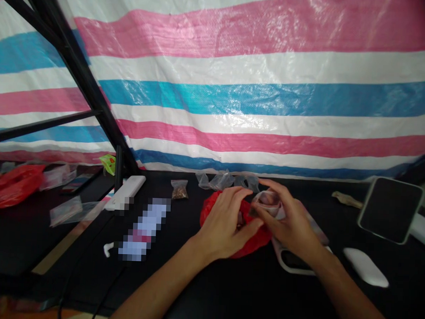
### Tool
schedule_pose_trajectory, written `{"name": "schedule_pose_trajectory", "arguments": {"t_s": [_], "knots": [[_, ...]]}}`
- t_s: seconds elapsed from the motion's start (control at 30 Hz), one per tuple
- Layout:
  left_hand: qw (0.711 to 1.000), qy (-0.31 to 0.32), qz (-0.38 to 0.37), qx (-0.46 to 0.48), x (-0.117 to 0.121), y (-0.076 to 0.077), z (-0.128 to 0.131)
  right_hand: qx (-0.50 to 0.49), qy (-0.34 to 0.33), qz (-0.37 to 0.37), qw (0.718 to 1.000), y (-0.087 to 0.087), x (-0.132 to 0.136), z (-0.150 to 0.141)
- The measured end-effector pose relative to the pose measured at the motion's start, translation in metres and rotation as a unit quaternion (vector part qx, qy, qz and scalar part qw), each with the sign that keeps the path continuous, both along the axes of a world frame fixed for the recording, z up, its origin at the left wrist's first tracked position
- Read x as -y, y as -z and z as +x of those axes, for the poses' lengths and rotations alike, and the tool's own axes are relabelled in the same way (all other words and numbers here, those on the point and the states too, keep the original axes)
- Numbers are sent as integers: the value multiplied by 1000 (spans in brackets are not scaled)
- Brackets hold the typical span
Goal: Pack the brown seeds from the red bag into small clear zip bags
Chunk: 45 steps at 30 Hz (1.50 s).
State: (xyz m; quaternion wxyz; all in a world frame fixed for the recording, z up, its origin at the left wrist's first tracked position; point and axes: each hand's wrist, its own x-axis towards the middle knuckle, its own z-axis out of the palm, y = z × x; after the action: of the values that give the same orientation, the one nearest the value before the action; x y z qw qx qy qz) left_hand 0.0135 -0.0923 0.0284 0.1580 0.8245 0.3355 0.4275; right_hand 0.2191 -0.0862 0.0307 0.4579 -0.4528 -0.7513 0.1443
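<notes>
My right hand (287, 220) is shut on a small clear plastic packet (266, 203) with something pinkish-brown inside. My left hand (226, 225) is curved just beside that packet, with its fingertips close to it, above a crumpled red plastic bag (254, 240). Whether the left hand grips anything is hidden by its fingers. The red bag lies on the black tabletop (229, 290) beneath both hands. Below my right wrist sits a white-edged flat device (292, 260). Behind my hands are loose clear plastic bags (225, 181) and a small zip bag of brown bits (179, 190).
A white box (126, 192) and a pixelated packet (145, 229) lie to the left. On the right are a white oval object (365, 267) and a black-faced pad (390, 210). A red bag (12, 185) sits far left. A striped tarpaulin (257, 86) forms the backdrop.
</notes>
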Motion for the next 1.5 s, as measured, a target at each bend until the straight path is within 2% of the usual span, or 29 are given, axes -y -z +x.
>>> {"name": "schedule_pose_trajectory", "arguments": {"t_s": [0.07, 0.2, 0.27, 0.4, 0.47, 0.53, 0.77, 0.93, 1.13, 1.23, 1.33, 1.5], "knots": [[997, 25, -47, 64, -4, 2, 6, 9, -30, -24, 999, 5, 6, -11], [968, 7, -156, 197, -12, 19, 5, -29, -65, -81, 994, 10, 11, -20], [935, 19, -237, 264, -15, 26, 3, -84, -59, -79, 992, 10, 9, -22], [852, 97, -379, 349, -16, 31, 5, -168, -45, -82, 981, 12, 4, -26], [827, 122, -406, 369, -15, 32, 8, -186, -60, -104, 975, 14, 1, -27], [818, 126, -416, 377, -15, 33, 11, -203, -68, -116, 970, 16, -1, -26], [822, 124, -391, 395, -18, 37, 14, -265, -44, -138, 953, 18, -3, -25], [834, 112, -387, 377, -16, 36, 13, -229, -61, -146, 960, 25, 0, -30], [861, 110, -347, 356, -13, 37, 14, -235, -48, -114, 964, 30, -3, -29], [879, 79, -320, 343, -11, 38, 15, -229, -63, -120, 964, 30, -6, -28], [907, 54, -279, 312, -11, 37, 14, -217, -76, -126, 965, 32, -7, -27], [945, 26, -183, 271, -9, 31, 10, -192, -60, -115, 973, 32, -4, -28]]}}
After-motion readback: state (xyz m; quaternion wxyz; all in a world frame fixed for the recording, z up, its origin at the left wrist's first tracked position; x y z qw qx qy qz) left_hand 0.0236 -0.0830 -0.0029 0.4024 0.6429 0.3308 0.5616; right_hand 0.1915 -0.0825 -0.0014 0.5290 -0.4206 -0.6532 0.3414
